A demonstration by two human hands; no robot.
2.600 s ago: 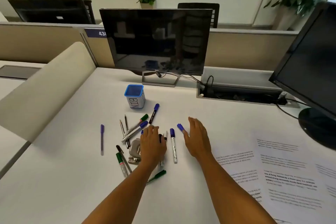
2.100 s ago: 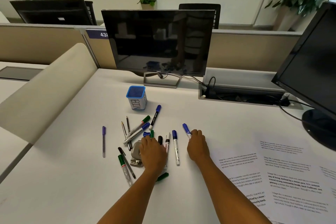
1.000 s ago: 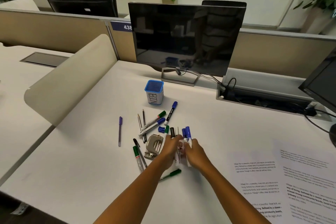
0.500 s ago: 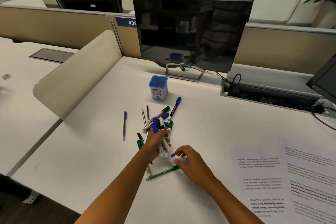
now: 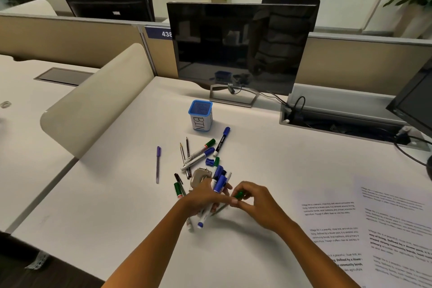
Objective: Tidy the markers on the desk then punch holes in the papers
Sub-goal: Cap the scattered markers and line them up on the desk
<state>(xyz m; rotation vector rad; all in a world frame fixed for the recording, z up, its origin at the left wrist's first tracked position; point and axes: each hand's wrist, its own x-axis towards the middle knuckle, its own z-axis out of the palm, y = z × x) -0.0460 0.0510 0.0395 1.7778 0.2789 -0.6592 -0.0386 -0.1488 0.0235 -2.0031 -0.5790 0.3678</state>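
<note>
My left hand [image 5: 203, 199] is closed around a bundle of markers [image 5: 218, 183] with blue caps, held just above the desk. My right hand [image 5: 253, 203] pinches a green pen [image 5: 239, 195] right beside that bundle. Farther back lie loose markers [image 5: 201, 150], a blue-capped marker [image 5: 221, 141], two pencils [image 5: 184, 156], a green marker [image 5: 178, 190] and a purple pen [image 5: 158, 164]. A metal hole punch [image 5: 198, 176] sits behind my left hand, partly hidden. The blue-rimmed cup marked BIN [image 5: 200, 115] stands upright behind them. Printed papers [image 5: 364, 234] lie at the right.
A dark monitor [image 5: 238, 47] stands behind the cup, with a cable tray [image 5: 339, 119] to its right and a second monitor [image 5: 413, 100] at the far right. A beige curved divider [image 5: 93, 100] borders the desk on the left.
My right hand picked the green pen off the desk and brought it up to the bundle in my left hand. Before that both hands swept the markers together.
</note>
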